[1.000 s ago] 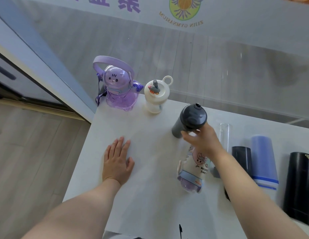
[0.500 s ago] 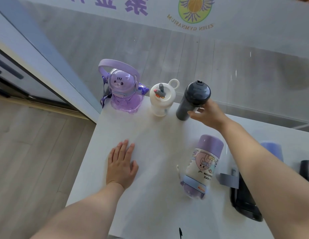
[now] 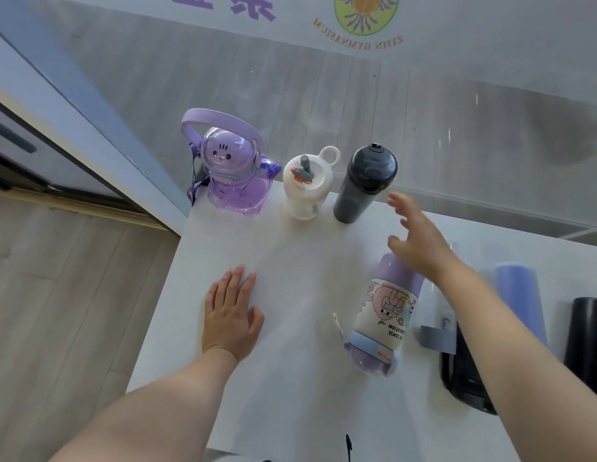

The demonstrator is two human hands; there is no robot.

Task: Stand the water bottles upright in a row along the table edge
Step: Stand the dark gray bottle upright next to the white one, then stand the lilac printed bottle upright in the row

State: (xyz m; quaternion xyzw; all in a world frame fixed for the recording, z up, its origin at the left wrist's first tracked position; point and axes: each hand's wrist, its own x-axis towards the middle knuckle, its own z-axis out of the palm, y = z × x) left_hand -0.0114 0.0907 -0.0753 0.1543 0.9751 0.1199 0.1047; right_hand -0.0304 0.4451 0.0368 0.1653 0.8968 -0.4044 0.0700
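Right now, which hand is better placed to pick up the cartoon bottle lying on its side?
Right. The right hand hovers open just above the cartoon bottle, while the left hand lies flat on the table, farther away.

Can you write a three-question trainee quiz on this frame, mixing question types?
1. How many bottles stand upright along the far edge of the table?
2. True or false: the right hand is gripping the dark grey bottle.
3. Which bottle lies on its side nearest that hand? A) the purple character bottle B) the cartoon-print bottle C) the white loop-lid bottle

Key
1. Three: the purple character bottle, the white loop-lid bottle and the dark grey bottle.
2. False. The hand is open, apart from the bottle, fingers spread.
3. B. It lies flat just below the right hand; the left hand rests palm-down on the table.
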